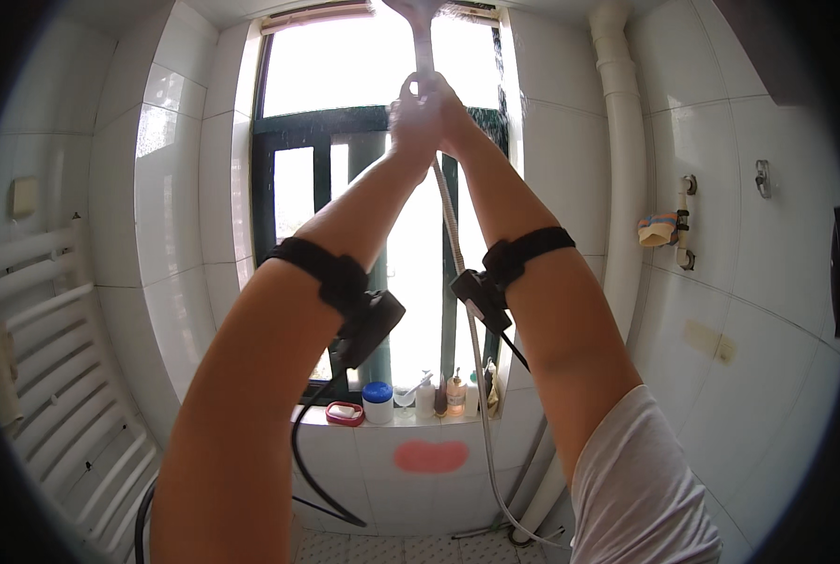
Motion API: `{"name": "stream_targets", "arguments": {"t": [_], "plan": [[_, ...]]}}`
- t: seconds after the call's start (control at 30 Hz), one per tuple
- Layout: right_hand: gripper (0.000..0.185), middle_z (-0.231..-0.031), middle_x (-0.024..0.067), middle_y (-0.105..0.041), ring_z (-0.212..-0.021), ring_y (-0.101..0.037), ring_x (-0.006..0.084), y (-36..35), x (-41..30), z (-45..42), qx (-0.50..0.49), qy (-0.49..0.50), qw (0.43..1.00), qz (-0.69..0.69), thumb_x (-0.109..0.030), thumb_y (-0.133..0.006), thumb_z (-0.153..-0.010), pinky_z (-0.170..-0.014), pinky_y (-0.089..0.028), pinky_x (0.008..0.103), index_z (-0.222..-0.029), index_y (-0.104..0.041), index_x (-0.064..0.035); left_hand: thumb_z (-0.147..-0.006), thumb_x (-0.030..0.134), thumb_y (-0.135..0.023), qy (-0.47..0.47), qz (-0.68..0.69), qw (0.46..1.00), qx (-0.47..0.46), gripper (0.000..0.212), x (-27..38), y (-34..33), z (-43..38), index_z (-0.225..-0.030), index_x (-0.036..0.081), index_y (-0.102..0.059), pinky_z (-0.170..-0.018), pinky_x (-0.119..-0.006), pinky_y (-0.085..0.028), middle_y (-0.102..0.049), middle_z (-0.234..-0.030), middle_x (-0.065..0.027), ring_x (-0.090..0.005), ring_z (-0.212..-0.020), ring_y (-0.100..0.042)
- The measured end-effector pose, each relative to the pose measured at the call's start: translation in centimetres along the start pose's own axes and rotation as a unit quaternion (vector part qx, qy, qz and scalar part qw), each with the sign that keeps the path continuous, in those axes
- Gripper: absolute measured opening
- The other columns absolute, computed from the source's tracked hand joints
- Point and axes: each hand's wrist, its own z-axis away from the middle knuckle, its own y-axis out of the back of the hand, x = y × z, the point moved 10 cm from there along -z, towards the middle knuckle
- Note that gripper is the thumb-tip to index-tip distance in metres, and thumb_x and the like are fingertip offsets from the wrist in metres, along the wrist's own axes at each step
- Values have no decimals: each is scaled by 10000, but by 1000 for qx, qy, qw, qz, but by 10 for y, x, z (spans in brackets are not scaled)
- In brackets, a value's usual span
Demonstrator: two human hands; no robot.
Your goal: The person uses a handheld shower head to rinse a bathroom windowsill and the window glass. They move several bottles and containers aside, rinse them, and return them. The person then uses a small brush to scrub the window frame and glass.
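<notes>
Both arms reach up toward the top of the view, where my left hand (414,130) and my right hand (453,116) are clasped together around the handle of a handheld shower head (423,46). Its wide end is cut off by the upper picture edge. Water droplets spray on both sides of it. From below my hands a flexible shower hose (449,218) hangs in front of the window and curves down to the floor. My fingers are blurred against the bright light, so their exact overlap is hard to make out.
Behind the hands stands a dark-framed window (381,120). Its sill holds a red soap dish (345,414), a blue-lidded jar (378,403) and several bottles (456,395). A towel radiator (53,310) is at left, a white pipe (621,141) at right. Strapped devices with cables (370,328) sit on both forearms.
</notes>
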Motion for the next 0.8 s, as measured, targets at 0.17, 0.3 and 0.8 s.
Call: {"name": "stream_targets", "arguments": {"t": [0.17, 0.3, 0.8], "plan": [[187, -930, 66, -529, -795, -535, 142, 6, 6, 12, 5, 4, 1000, -23, -201, -419, -982, -653, -475, 295, -1059, -511, -58, -964, 263, -512, -60, -8, 998, 20, 529, -8, 6, 15, -1409, 43, -328, -860, -302, -490, -572, -1095, -112, -181, -1013, -577], [228, -937, 69, -538, -778, -573, 174, 99, 19, 20, 186, -87, 974, -93, -261, -399, -977, -629, -487, 345, -962, -529, -74, -944, 274, -510, 48, 27, 984, -172, 424, -8, -71, 7, -1348, 143, -491, -857, -359, -485, -602, -1094, -151, -236, -1050, -587], [236, -830, 10, -447, -707, -495, 112, 89, 175, 260, 149, -254, 951, 90, -64, -602, -912, -592, -464, 289, -1068, -425, -83, -946, 362, -524, 258, -151, 913, -277, 789, -147, 9, 299, -1521, 104, -51, -1140, -478, -241, -27, -1553, -239, -402, -1418, -200]]}}
